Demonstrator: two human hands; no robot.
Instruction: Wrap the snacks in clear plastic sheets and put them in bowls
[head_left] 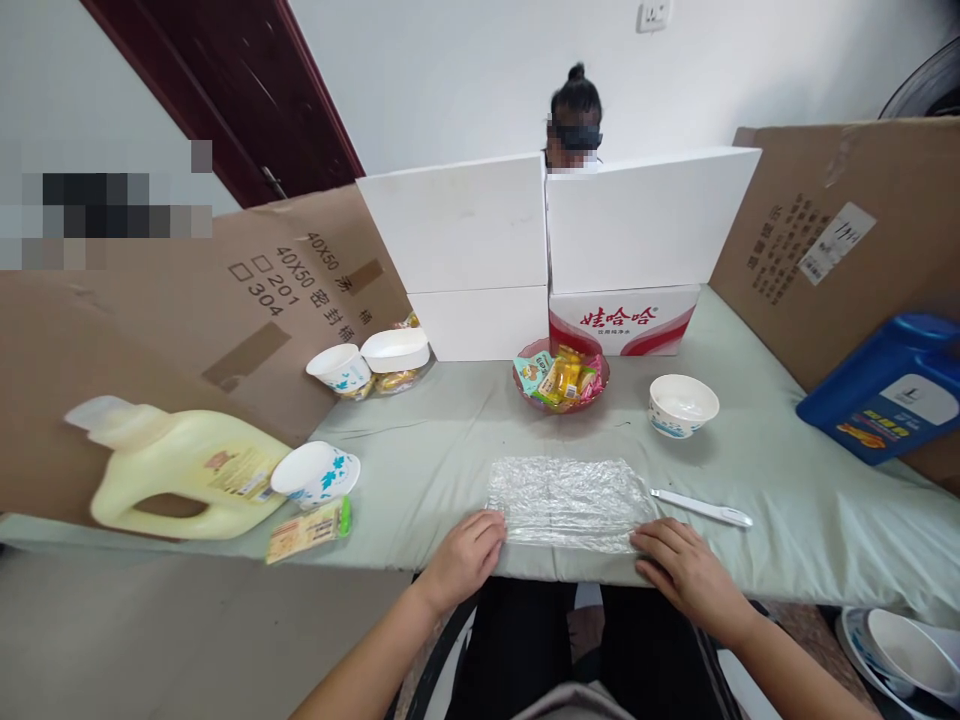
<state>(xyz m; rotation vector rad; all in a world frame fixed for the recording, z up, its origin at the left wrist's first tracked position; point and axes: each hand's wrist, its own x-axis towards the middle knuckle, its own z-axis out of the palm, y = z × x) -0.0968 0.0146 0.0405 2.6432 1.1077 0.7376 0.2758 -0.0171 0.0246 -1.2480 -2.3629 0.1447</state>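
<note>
A crinkled, folded clear plastic sheet [566, 505] lies flat near the front edge of the cloth-covered table. My left hand [469, 555] is at its lower left corner, fingers bent and pressed together on the edge. At the lower right corner rests my right hand [686, 570], fingers stretched out and touching the plastic's edge. A white utility knife [701, 507] lies just beyond my right hand. Behind the plastic stands a pink glass bowl [525, 385] holding several wrapped snacks [562, 377]. To its right is a white paper bowl [682, 405] with a blue leaf pattern.
On the left are a yellow detergent jug [180, 470], a tipped paper bowl [319, 475] and a green-ended packet [307, 528]. White boxes [465, 270] stand at the back. A blue bottle [889, 390] leans on cardboard [795, 230] at right. A person [576, 105] is behind the boxes.
</note>
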